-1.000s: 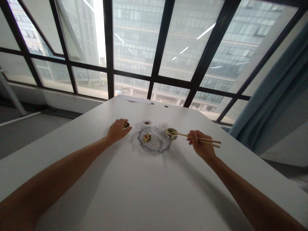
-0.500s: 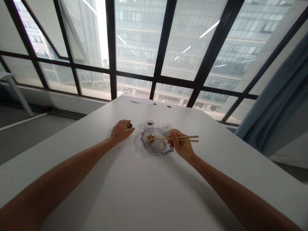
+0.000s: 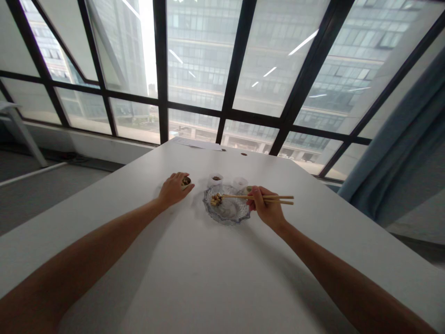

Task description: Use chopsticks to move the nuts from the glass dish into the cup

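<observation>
My left hand (image 3: 174, 190) is wrapped around a small cup (image 3: 187, 182) holding dark brown-and-yellow pieces, and much of that cup is hidden by the fingers. Wooden chopsticks (image 3: 236, 197) are gripped in my right hand (image 3: 267, 208), their back ends sticking out to the right. The tips reach left over a clear glass bowl (image 3: 225, 221) with a wavy rim. At the tips, by the bowl's left side, lies a small heap of tan and dark nut-like pieces (image 3: 216, 200). I cannot tell whether the tips pinch any piece.
Behind the bowl stand a small white cup (image 3: 216, 179) with dark bits inside and another pale cup (image 3: 239, 183). Something small and greenish (image 3: 249, 189) is partly hidden by my right hand. White papers (image 3: 196, 144) lie at the table's far end, before the windows.
My right hand and the chopsticks have shifted slightly to the right, drawing the tips away from the heap's middle. My left hand stays on its cup.
</observation>
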A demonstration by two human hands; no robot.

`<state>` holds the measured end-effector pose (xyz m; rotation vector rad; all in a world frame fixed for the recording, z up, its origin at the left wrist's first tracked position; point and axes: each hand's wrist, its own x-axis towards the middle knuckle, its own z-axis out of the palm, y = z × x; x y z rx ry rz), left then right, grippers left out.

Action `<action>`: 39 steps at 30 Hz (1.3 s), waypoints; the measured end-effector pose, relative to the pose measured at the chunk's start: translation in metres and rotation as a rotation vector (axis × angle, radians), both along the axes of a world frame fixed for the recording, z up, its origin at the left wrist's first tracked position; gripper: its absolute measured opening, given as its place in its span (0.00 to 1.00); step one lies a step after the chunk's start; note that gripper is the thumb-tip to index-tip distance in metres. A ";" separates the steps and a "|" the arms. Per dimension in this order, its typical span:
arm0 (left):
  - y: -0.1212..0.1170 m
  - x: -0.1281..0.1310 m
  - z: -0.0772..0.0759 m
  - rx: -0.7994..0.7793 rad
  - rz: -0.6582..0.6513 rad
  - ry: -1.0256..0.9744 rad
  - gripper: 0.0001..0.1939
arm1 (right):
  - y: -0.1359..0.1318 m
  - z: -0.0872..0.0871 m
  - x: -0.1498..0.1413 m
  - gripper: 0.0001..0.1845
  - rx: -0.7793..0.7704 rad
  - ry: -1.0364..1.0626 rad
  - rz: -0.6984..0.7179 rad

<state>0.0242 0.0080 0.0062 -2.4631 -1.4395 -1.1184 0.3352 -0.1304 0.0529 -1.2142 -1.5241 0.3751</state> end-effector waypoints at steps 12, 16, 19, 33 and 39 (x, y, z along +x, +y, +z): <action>-0.001 -0.001 0.001 0.016 -0.009 -0.005 0.22 | 0.010 0.001 -0.002 0.31 -0.009 -0.165 0.091; 0.001 -0.001 -0.001 0.020 -0.012 -0.013 0.22 | 0.008 -0.001 -0.002 0.30 -0.007 -0.110 0.090; 0.001 0.000 -0.001 0.020 -0.009 -0.010 0.22 | 0.002 0.003 0.002 0.29 0.013 -0.036 0.066; -0.002 0.001 0.002 -0.001 0.013 -0.014 0.23 | -0.041 -0.010 0.096 0.29 0.150 -0.122 -0.268; 0.001 -0.002 -0.001 0.004 0.015 -0.005 0.24 | -0.038 -0.007 0.082 0.29 0.133 0.005 -0.267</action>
